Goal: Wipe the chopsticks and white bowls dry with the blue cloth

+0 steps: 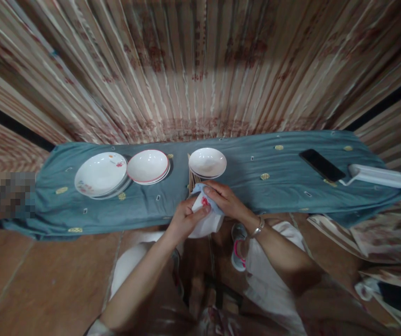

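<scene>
White and glossy, with a red flower printed on its side, a round bowl (207,226) is held up between my two hands, just off the near edge of the surface (245,163), which is draped in teal fabric with small yellow and white motifs. My left fingers (199,214) grip the bowl from its left side, the thumb lying flat across the outer wall with its tip at the flower. My right fingers (217,188) are bent together around a soft light-blue cloth (199,187) and press it against the upper right part of the bowl; their tips are partly hidden in its folds. The bowl is tilted, and I cannot tell which way its mouth faces. A silver bracelet (258,227) circles my right wrist.

Just beyond my fingers, a bundle of thin brown wooden chopsticks (190,181) lies on the surface, partly under a stack of shallow white bowls (207,161). To the left stands a stack of white bowls with red rims (147,164), and next to it, further left, a stack of wide white plates with a floral pattern (98,172). Well to the right lie a black phone (321,164) and a long white plastic device (378,176), joined by a short white cable. Behind everything hangs a pleated beige curtain with reddish-brown prints (200,70).
</scene>
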Available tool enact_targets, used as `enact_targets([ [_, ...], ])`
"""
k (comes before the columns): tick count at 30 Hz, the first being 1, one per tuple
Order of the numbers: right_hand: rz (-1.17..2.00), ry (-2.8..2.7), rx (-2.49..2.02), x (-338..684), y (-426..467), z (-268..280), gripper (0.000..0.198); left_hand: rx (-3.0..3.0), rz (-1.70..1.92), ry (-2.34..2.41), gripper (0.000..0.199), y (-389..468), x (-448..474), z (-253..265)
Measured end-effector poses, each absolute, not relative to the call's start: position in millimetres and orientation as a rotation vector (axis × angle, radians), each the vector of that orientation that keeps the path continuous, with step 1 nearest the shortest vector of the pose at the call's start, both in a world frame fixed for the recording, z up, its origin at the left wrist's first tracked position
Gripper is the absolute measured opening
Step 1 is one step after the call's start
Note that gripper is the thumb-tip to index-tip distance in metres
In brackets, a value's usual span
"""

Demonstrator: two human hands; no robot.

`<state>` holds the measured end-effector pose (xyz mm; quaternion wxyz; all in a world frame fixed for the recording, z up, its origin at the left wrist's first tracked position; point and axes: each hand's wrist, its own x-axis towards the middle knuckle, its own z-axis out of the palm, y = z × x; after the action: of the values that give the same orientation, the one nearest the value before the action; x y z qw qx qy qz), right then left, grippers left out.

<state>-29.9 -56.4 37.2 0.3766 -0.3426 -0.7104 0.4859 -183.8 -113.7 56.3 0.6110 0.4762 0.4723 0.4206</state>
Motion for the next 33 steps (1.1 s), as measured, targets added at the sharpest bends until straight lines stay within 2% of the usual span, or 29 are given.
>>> enact_targets([
  [5,1.446,-1.499,-1.001,-32.5,-47.6,21.7,0.037,1.005,0.988,1.093,0.042,-116.6,-182.7,67.7],
  [11,1.617,-1.034,-1.032,-40.6,-44.4,11.0,0.034,1.006,1.085,1.119,0.035,-115.0,-182.7,77.2],
  [17,1.781,-0.806,-1.067,-52.7,-50.3,-2.5,0.04,1.047,1.145,1.137,0.034,-113.5,-183.5,77.2],
  [21,1.745,-0.787,-1.076,-50.9,-46.2,-9.6,0.041,1.05,1.156,1.147,0.036,-112.8,-184.6,75.8],
  [27,1.516,-0.979,-1.193,-33.3,-32.3,1.6,0.03,1.1,1.065,1.097,0.039,-115.5,-184.3,76.5],
  [33,1.589,-0.997,-1.17,-32.0,-35.5,26.0,0.043,1.082,0.943,0.962,0.044,-115.7,-186.4,68.0],
])
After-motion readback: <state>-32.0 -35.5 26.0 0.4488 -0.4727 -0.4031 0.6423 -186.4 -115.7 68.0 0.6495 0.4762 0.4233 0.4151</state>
